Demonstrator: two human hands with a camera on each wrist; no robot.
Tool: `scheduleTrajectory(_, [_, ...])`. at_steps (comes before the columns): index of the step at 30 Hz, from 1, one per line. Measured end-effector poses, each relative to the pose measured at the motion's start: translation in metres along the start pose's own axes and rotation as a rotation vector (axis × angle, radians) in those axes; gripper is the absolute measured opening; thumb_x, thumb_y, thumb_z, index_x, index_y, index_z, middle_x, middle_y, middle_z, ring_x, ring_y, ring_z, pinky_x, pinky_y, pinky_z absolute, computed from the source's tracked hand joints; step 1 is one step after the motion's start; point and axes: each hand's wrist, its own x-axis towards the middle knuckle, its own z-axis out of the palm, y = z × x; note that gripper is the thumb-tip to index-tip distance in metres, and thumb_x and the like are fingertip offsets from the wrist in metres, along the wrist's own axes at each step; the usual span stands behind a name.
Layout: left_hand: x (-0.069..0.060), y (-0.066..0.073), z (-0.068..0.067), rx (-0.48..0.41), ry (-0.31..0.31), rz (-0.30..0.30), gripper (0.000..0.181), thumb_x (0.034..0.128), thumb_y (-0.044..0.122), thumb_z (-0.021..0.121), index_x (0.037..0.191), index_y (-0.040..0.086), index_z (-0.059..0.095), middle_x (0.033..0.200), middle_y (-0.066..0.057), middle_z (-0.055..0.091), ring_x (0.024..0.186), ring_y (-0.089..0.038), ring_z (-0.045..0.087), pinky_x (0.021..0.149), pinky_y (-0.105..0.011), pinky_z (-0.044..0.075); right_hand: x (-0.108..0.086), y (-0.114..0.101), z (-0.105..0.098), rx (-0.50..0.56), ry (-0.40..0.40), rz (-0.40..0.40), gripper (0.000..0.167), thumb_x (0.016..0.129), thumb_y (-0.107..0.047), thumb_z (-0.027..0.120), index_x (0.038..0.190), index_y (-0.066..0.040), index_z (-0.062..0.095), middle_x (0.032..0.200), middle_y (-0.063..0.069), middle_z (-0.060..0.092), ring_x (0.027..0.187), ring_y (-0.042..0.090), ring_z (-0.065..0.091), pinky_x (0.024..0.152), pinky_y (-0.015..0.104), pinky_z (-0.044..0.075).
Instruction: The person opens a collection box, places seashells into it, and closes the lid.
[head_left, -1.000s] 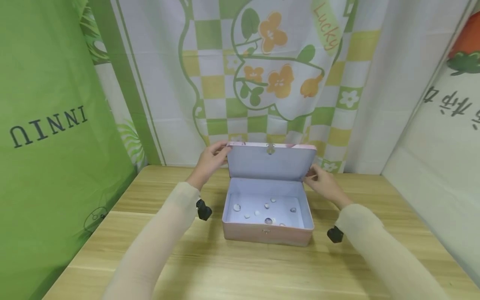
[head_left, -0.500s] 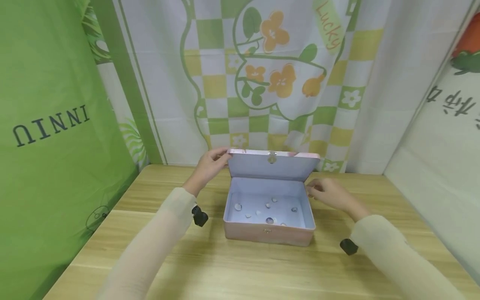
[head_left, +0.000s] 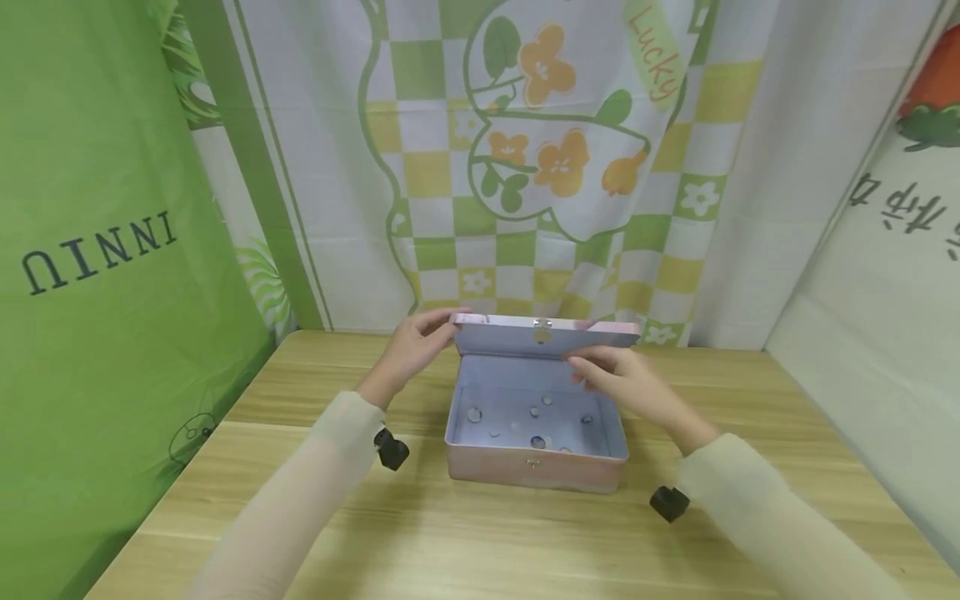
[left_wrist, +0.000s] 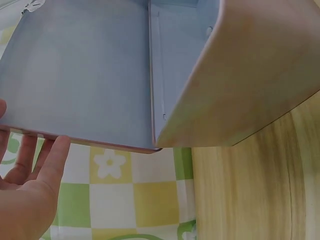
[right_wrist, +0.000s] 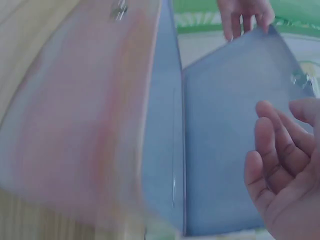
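Note:
A pink metal box [head_left: 517,473] stands on the table with its hinged lid [head_left: 502,340] raised and tilted over the opening. Several small shell-like pieces [head_left: 537,442] lie scattered on its pale blue floor. At the lid's left corner, my left hand [head_left: 411,348] holds the edge. The left wrist view has the fingers [left_wrist: 54,161] along the lid's side, with a thumb tip at the frame's border. My right hand [head_left: 637,385] hovers over the right part of the box in front of the lid, fingers loosely bent around nothing. A clasp [head_left: 542,325] sits mid-edge on the lid.
The wooden table [head_left: 480,542] carries the box near its back edge. Behind it hangs a checked, flowered curtain [head_left: 427,175]. A green cloth [head_left: 90,167] closes off the left side, and a pale cloth [head_left: 885,283] the right.
The lid has tipped forward and lower, with my left hand following its corner. My right hand left the lid's right side, drew away, then came in over the box.

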Motion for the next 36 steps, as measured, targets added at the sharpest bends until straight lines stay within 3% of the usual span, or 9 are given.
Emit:
scheduleTrajectory(6, [-0.007, -0.001, -0.001, 0.074, -0.006, 0.016, 0.033, 0.1003, 0.027, 0.062, 0.131, 0.016, 0.068, 0.131, 0.001, 0.065, 0.122, -0.019, 0.059, 0.102, -0.040, 0.049, 0.006, -0.014, 0.014, 0.160, -0.020, 0.043, 0.046, 0.107, -0.029, 0.052, 0.138, 0.004, 0.056, 0.106, 0.015, 0.072, 0.092, 0.020, 0.067, 0.084, 0.036, 0.057])
scheduleTrajectory(10, [-0.011, -0.002, -0.002, 0.157, -0.025, 0.054, 0.029, 0.0994, 0.030, 0.065, 0.126, 0.022, 0.071, 0.127, 0.007, 0.067, 0.119, -0.017, 0.059, 0.103, -0.045, 0.046, 0.007, -0.021, 0.024, 0.205, 0.002, 0.046, 0.042, 0.107, -0.027, 0.052, 0.131, 0.006, 0.060, 0.099, 0.013, 0.073, 0.086, 0.019, 0.066, 0.081, 0.037, 0.057])
scheduleTrajectory(15, [-0.016, -0.005, -0.009, 0.160, -0.124, 0.114, 0.027, 0.0980, 0.025, 0.068, 0.125, 0.021, 0.072, 0.130, 0.005, 0.063, 0.122, -0.019, 0.055, 0.103, -0.049, 0.045, 0.002, -0.024, 0.035, 0.243, 0.031, 0.036, 0.033, 0.106, -0.023, 0.053, 0.112, 0.005, 0.070, 0.085, 0.009, 0.073, 0.074, 0.015, 0.064, 0.072, 0.034, 0.057])
scheduleTrajectory(21, [-0.020, -0.008, -0.016, 0.138, -0.287, 0.115, 0.032, 0.0924, 0.021, 0.076, 0.124, 0.021, 0.072, 0.133, 0.006, 0.060, 0.129, -0.015, 0.049, 0.105, -0.039, 0.046, -0.010, -0.026, 0.045, 0.261, -0.013, 0.047, 0.031, 0.106, -0.021, 0.053, 0.107, 0.003, 0.071, 0.080, 0.006, 0.071, 0.067, 0.014, 0.062, 0.064, 0.030, 0.056])
scheduleTrajectory(25, [-0.020, -0.006, -0.015, 0.187, -0.389, 0.100, 0.040, 0.0890, 0.027, 0.080, 0.127, 0.022, 0.070, 0.134, 0.008, 0.058, 0.128, -0.013, 0.050, 0.107, -0.038, 0.044, -0.020, -0.027, 0.050, 0.257, -0.043, 0.068, 0.032, 0.107, -0.023, 0.052, 0.108, 0.002, 0.072, 0.080, 0.009, 0.070, 0.063, 0.014, 0.060, 0.058, 0.027, 0.053])
scheduleTrajectory(29, [-0.021, -0.004, -0.011, 0.246, -0.449, 0.092, 0.042, 0.0871, 0.030, 0.081, 0.127, 0.025, 0.071, 0.136, 0.005, 0.057, 0.127, -0.015, 0.051, 0.109, -0.039, 0.042, -0.030, -0.026, 0.055, 0.271, -0.071, 0.109, 0.035, 0.107, -0.027, 0.052, 0.111, 0.002, 0.071, 0.080, 0.010, 0.070, 0.061, 0.013, 0.060, 0.057, 0.025, 0.053])
scheduleTrajectory(36, [-0.025, -0.009, -0.005, 0.401, -0.515, 0.186, 0.050, 0.0803, 0.033, 0.085, 0.128, 0.027, 0.070, 0.146, -0.009, 0.051, 0.134, -0.023, 0.043, 0.112, -0.055, 0.033, -0.045, -0.023, 0.065, 0.312, -0.125, 0.136, 0.035, 0.106, -0.027, 0.055, 0.112, 0.004, 0.070, 0.077, 0.011, 0.068, 0.051, 0.006, 0.048, 0.045, 0.017, 0.039])
